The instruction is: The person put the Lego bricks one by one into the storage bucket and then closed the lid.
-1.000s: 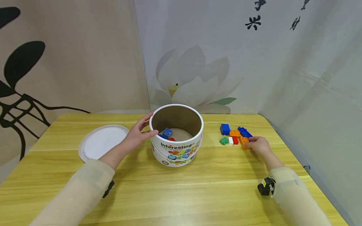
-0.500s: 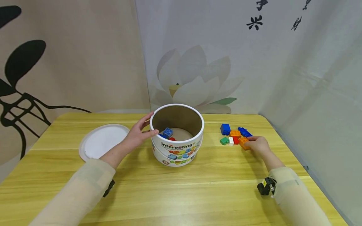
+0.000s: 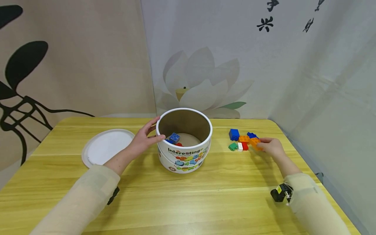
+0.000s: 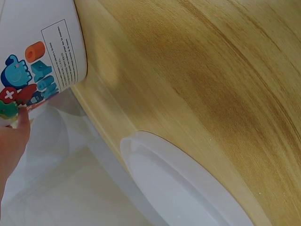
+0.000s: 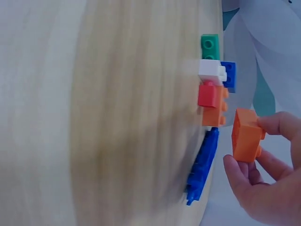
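Note:
My left hand [image 3: 142, 139] rests at the left of a round white bucket [image 3: 164, 160], its spread fingers and thumb touching the rim and side. Inside the bucket lie a blue brick [image 3: 174, 138] and some blue and red pieces. My right hand [image 5: 270, 197] pinches an orange toy brick [image 5: 245, 136] between thumb and fingers, held above the table. Below it lies a long blue piece [image 5: 203, 165]. Beside that sit a red brick [image 5: 207, 95], another orange brick [image 5: 211, 117], a white brick [image 5: 209, 70], a green brick [image 5: 209, 46] and a blue brick [image 3: 234, 134].
A white round lid [image 3: 107, 147] lies on the wooden table [image 3: 188, 202] to the left of the bucket. A printed cloth backdrop [image 3: 199, 85] stands behind the table and along its right side.
My right hand has lifted the orange brick off the table and moved it slightly up and to the right. The left hand stays at the bucket.

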The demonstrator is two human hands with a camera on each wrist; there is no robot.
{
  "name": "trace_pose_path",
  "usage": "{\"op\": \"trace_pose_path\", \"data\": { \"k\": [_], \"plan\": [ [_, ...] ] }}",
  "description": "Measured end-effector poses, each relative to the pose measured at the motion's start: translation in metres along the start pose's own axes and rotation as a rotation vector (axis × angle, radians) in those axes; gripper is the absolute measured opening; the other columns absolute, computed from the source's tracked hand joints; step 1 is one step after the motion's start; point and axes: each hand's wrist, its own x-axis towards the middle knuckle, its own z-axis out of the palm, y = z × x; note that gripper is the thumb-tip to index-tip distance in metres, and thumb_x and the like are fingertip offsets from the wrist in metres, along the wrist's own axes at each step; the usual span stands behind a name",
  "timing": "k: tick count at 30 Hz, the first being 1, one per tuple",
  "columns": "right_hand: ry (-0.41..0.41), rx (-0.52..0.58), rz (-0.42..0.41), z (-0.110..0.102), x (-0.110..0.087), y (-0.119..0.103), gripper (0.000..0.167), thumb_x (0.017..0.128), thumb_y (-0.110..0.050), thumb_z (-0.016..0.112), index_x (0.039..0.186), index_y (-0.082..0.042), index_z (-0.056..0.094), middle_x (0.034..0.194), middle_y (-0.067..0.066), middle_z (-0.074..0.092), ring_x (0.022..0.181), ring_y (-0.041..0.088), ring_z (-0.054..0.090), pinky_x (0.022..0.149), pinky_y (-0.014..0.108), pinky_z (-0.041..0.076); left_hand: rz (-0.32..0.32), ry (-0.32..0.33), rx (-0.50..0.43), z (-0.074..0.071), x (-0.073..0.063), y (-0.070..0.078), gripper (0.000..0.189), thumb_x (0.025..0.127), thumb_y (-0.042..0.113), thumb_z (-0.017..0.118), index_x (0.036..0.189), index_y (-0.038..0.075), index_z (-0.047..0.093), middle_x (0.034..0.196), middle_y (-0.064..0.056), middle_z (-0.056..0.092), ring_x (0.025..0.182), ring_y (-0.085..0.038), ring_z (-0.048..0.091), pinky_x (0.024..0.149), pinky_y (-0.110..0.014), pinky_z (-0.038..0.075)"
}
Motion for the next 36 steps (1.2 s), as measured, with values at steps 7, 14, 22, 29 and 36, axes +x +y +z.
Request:
{"op": "trace_pose_path", "data": {
  "k": [7,14,22,29,36],
  "plan": [
    [-0.039,0.048,0.004,-0.011,0.000,-0.010,0.059,0.090,-0.022,0.052,0.141,0.003,0.036,0.140,0.030,0.039,0.120,0.040,0.046,0.101,0.048,0.042,-0.005,-0.002,0.003,0.000,-0.001,0.001,0.074,0.088,0.011,0.062,0.149,0.010,0.022,0.155,-0.013,0.021,0.140,-0.034,0.026,0.108,-0.049,0.035],
    [-0.023,0.031,-0.023,-0.013,-0.003,-0.027,0.058,0.091,-0.023,0.053,0.140,0.004,0.037,0.137,0.030,0.043,0.116,0.037,0.050,0.092,0.033,0.050,-0.011,-0.004,0.012,0.000,-0.002,0.000,0.074,0.088,0.012,0.062,0.150,0.011,0.021,0.155,-0.013,0.020,0.140,-0.034,0.026,0.108,-0.049,0.035],
    [-0.004,0.035,-0.070,-0.013,-0.008,-0.050,0.052,0.091,-0.020,0.054,0.134,0.007,0.042,0.129,0.025,0.048,0.106,0.030,0.055,0.087,0.026,0.051,-0.014,-0.001,0.013,0.000,-0.001,0.000,0.074,0.088,0.013,0.063,0.150,0.012,0.021,0.155,-0.012,0.021,0.140,-0.034,0.026,0.109,-0.050,0.034],
    [-0.038,0.031,-0.111,-0.014,-0.016,-0.074,0.050,0.092,-0.022,0.053,0.134,0.004,0.042,0.130,0.024,0.046,0.110,0.033,0.051,0.102,0.043,0.043,-0.011,-0.004,0.009,0.000,-0.001,0.000,0.074,0.088,0.013,0.063,0.150,0.011,0.021,0.155,-0.013,0.021,0.140,-0.034,0.026,0.109,-0.050,0.034],
    [-0.070,0.025,-0.156,-0.014,-0.022,-0.098,0.048,0.094,-0.023,0.053,0.134,0.001,0.043,0.131,0.022,0.047,0.112,0.032,0.048,0.102,0.041,0.041,-0.007,-0.003,0.008,0.000,0.000,0.000,0.074,0.088,0.012,0.062,0.150,0.011,0.021,0.155,-0.013,0.021,0.140,-0.034,0.026,0.109,-0.050,0.034]
  ]
}}
